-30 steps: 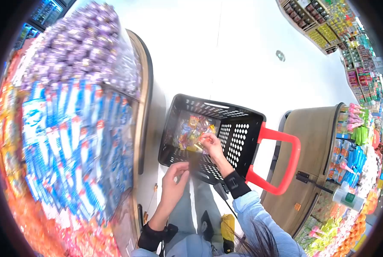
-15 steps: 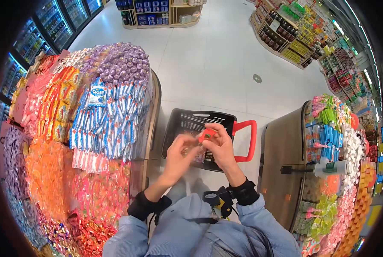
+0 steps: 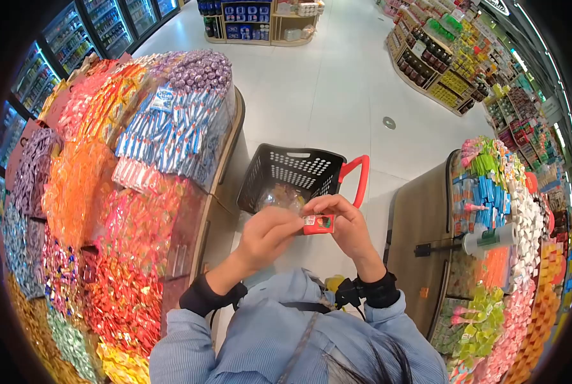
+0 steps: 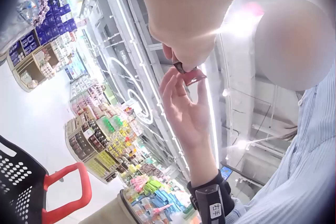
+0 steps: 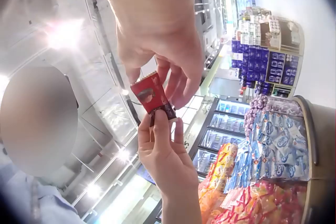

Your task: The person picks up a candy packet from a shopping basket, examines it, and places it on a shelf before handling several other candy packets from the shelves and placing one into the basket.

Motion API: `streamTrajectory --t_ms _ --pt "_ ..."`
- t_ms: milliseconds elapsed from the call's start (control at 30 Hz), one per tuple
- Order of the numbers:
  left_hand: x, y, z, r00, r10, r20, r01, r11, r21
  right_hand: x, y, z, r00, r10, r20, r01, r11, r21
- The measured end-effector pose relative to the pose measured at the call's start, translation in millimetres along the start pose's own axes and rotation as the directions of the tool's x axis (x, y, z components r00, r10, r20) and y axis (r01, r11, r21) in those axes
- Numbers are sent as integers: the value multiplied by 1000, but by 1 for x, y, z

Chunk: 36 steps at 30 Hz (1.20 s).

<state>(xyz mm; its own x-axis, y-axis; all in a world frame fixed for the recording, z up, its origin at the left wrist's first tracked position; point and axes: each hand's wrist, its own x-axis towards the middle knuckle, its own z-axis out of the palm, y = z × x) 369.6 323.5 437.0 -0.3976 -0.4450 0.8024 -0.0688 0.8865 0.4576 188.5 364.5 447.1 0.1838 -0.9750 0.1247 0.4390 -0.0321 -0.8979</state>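
A small red packet (image 3: 318,224) with a printed picture and a serrated end is held in front of the chest. My left hand (image 3: 263,237) pinches one end of it; the right wrist view shows that thumb pressed on the packet's dark end (image 5: 163,113). At the other end, my right hand (image 3: 348,227) grips the packet between thumb and fingers. Below and beyond both hands stands a black shopping basket (image 3: 260,176) with a red handle (image 3: 364,182). Clear-wrapped items (image 3: 282,197) lie inside it, partly hidden by my left hand.
A candy counter (image 3: 231,147) heaped with colourful wrapped sweets runs along the left. On the right, another counter (image 3: 420,224) carries more sweets and a white roll (image 3: 490,238) on a bracket. Drinks fridges (image 3: 71,38) and stocked shelves (image 3: 439,64) stand farther off.
My right hand has come up out of the basket and holds the red packet. Both hands have met at it, and the packet has turned level. The head view has tilted up.
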Motion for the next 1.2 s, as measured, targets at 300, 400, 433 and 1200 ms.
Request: streamTrajectory --t_ms 300,400,433,1200 --pt "-35 100 22 995 93 40 -102 909 403 -94 -17 7 932 356 70 -360 931 54" --pt "-48 115 24 996 -86 -36 93 948 304 -108 -12 10 941 335 50 -337 939 63" --pt "-50 123 25 973 -214 -88 229 944 238 -112 -8 12 955 295 28 -297 952 70" --pt "-153 197 -143 549 -835 40 685 422 -593 -175 88 229 999 43 -10 -41 988 150"
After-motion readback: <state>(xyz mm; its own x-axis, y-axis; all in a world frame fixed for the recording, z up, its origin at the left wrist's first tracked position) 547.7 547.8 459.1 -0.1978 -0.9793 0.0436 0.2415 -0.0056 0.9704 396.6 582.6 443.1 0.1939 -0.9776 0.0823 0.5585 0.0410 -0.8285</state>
